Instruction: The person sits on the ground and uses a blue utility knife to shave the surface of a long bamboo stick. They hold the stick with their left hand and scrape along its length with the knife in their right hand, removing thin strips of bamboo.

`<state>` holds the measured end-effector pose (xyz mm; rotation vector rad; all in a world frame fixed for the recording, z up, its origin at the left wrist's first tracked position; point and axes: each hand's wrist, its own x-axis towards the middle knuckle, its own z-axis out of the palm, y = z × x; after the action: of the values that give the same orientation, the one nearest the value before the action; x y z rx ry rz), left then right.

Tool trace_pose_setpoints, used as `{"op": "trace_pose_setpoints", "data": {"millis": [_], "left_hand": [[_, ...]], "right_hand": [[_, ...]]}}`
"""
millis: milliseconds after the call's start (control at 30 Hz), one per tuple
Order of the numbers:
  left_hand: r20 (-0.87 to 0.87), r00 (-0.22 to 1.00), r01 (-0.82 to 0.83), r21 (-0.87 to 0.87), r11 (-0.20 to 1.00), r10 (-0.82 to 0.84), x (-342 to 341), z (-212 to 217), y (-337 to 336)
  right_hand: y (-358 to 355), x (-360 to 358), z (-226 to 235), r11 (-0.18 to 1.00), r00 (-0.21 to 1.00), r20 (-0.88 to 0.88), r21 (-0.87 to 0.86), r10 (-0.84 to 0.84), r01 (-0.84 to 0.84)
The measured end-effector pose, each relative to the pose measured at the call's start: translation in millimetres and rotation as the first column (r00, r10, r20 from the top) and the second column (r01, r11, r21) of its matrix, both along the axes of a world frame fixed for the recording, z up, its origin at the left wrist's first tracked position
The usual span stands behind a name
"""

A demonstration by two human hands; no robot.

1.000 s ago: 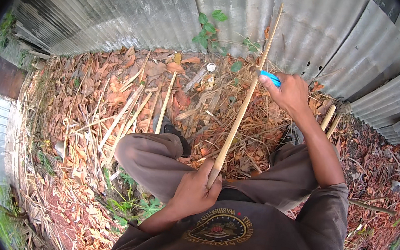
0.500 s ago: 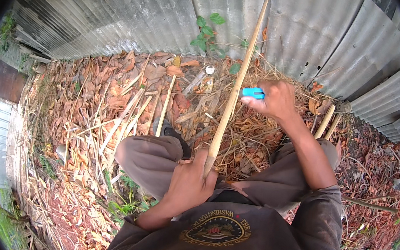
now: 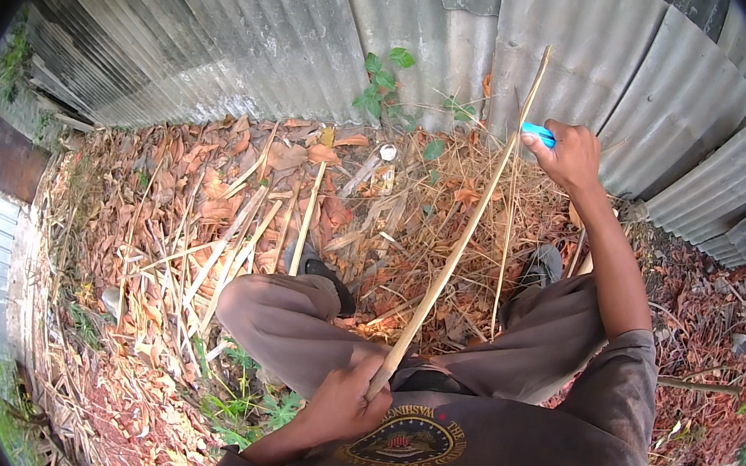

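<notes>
R hand point(image 3: 573, 155) w/ blue tool point(image 3: 539, 134) is now nearer stick's point(image 3: 457, 254) far tip; L hand point(image 3: 344, 402) grips near end. Thin strip point(image 3: 507, 239) hangs alongside, prob. partly shaved off.

The left hand point(image 3: 346, 403) is curled into a tight grip near the torso, its left forearm point(image 3: 287, 442) angled inward. Farther away and to the right, the right hand point(image 3: 570, 154) is also clenched, thumb point(image 3: 536, 145) pointing left, right forearm point(image 3: 615, 251) outstretched.
</notes>
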<state>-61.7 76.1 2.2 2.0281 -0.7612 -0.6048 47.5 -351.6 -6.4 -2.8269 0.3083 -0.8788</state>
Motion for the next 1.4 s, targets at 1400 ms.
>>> {"op": "trace_pose_setpoints", "data": {"millis": [1400], "left_hand": [[-0.065, 0.965, -0.264, -0.233, 0.936, 0.256, 64.9, -42.1, -57.1]], "right_hand": [[124.1, -44.8, -14.5, 0.906, 0.894, -0.160, 0.150, 0.418, -0.396]]}}
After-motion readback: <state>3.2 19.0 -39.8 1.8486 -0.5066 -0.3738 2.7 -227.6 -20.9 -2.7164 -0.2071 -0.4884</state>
